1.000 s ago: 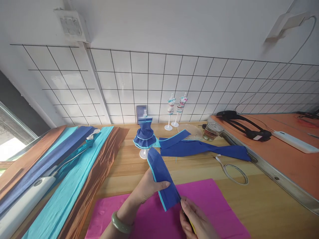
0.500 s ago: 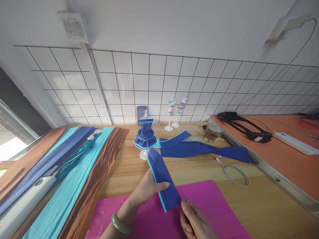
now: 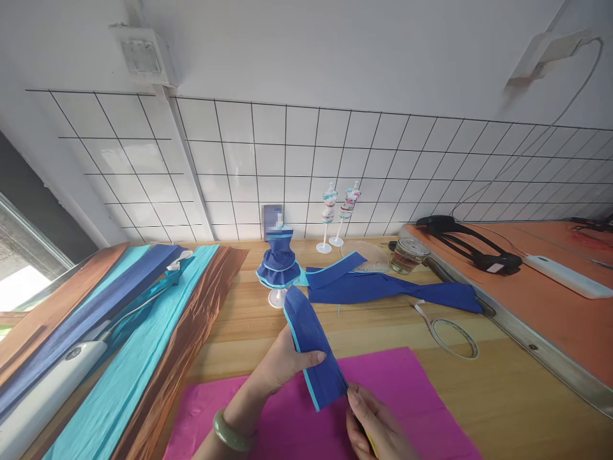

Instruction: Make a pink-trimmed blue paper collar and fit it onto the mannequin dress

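My left hand [image 3: 280, 370] pinches a dark blue crepe paper strip [image 3: 309, 335] with a light blue edge, holding it up over a magenta paper sheet [image 3: 397, 396]. My right hand [image 3: 376, 428] is at the strip's lower right corner, closed around a yellow-handled tool [image 3: 368, 441] that is mostly hidden; I cannot tell what tool it is. A green bangle [image 3: 230, 434] is on my left wrist. Behind the strip stands a small mannequin in a blue paper dress [image 3: 278, 265].
Blue, teal and brown crepe paper sheets [image 3: 143, 319] lie at the left with a white device [image 3: 43, 396] on them. More blue paper [image 3: 383, 287], a tape loop [image 3: 453, 335], a glass cup [image 3: 407, 252] and two small figurines [image 3: 338, 211] sit behind. An orange surface [image 3: 541, 281] lies right.
Almost nothing has moved. Both hands stay on the blue strip, with the view shifting very slightly.
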Demonstrator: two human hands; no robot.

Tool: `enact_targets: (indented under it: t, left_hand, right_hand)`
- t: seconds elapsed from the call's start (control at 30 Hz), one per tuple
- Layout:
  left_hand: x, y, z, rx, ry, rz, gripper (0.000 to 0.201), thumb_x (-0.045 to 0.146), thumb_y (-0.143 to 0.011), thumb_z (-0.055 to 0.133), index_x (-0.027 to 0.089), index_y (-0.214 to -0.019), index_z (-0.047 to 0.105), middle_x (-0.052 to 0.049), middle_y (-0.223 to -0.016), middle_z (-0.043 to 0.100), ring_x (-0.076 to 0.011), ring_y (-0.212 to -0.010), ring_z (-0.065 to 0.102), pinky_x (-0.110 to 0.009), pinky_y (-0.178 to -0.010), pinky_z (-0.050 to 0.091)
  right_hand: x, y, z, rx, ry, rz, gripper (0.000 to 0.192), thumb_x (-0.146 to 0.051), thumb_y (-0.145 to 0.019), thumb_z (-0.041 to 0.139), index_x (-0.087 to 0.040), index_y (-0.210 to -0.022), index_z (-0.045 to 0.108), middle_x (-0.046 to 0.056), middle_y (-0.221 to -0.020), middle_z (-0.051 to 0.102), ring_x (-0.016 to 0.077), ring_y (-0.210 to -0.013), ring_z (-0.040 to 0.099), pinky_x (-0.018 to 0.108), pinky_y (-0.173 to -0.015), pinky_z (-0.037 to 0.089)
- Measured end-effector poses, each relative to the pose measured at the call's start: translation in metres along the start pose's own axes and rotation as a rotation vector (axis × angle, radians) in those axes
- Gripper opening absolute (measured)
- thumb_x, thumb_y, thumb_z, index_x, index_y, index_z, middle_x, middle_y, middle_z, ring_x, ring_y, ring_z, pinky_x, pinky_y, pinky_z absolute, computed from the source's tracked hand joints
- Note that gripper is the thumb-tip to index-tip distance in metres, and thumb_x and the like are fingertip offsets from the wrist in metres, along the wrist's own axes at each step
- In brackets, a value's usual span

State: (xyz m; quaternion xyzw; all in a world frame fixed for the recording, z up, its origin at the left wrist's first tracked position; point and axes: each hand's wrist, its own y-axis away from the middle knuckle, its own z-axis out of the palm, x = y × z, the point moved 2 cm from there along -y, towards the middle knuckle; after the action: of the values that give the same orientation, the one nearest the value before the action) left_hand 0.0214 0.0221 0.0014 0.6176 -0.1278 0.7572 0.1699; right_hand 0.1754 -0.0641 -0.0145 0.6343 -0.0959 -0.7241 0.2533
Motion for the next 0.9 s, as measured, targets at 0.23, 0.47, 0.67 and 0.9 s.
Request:
enact_targets:
  t: [0.23, 0.47, 0.67, 0.9]
  left_hand:
    - [-0.002, -0.0007, -0.0004, 0.003, 0.012, 0.002, 0.041, 0.024, -0.064, 0.073, 0.016, -0.1, 0.053, 0.001, -0.081, 0.059, -0.0126, -0.075, 0.053, -0.024, -0.066, 0.045]
    - [-0.003, -0.0004, -0.0009, 0.007, 0.007, -0.002, 0.044, 0.025, -0.064, 0.074, 0.017, -0.101, 0.053, 0.001, -0.081, 0.059, -0.0127, -0.075, 0.052, -0.024, -0.066, 0.045]
    - [-0.0026, -0.0005, -0.0005, 0.011, 0.007, -0.014, 0.045, 0.025, -0.063, 0.074, 0.017, -0.102, 0.053, 0.001, -0.082, 0.059, -0.0126, -0.074, 0.052, -0.024, -0.066, 0.045]
    - [-0.0008, -0.0004, -0.0003, 0.005, 0.0, -0.005, 0.045, 0.025, -0.064, 0.074, 0.017, -0.103, 0.053, 0.001, -0.083, 0.06, -0.0131, -0.076, 0.053, -0.024, -0.067, 0.045]
  right_hand:
    - [0.0013, -0.0005, -0.0002, -0.008, 0.019, -0.007, 0.049, -0.068, -0.071, 0.046, -0.021, -0.062, 0.036, -0.012, -0.041, 0.031, 0.0006, -0.031, 0.018, 0.016, -0.033, 0.015]
    - [0.0003, 0.0012, -0.0002, 0.012, 0.027, -0.001, 0.051, -0.071, -0.068, 0.048, -0.021, -0.062, 0.037, -0.012, -0.042, 0.032, 0.0007, -0.032, 0.02, 0.016, -0.034, 0.016]
    - [0.0005, 0.0016, -0.0013, 0.011, 0.022, -0.01, 0.052, -0.07, -0.068, 0.048, -0.02, -0.06, 0.037, -0.012, -0.042, 0.032, 0.0002, -0.031, 0.019, 0.016, -0.033, 0.015]
    - [0.0014, -0.0015, -0.0029, -0.008, 0.038, 0.014, 0.057, -0.075, -0.064, 0.046, -0.02, -0.055, 0.035, -0.012, -0.04, 0.03, -0.0001, -0.03, 0.019, 0.016, -0.032, 0.014]
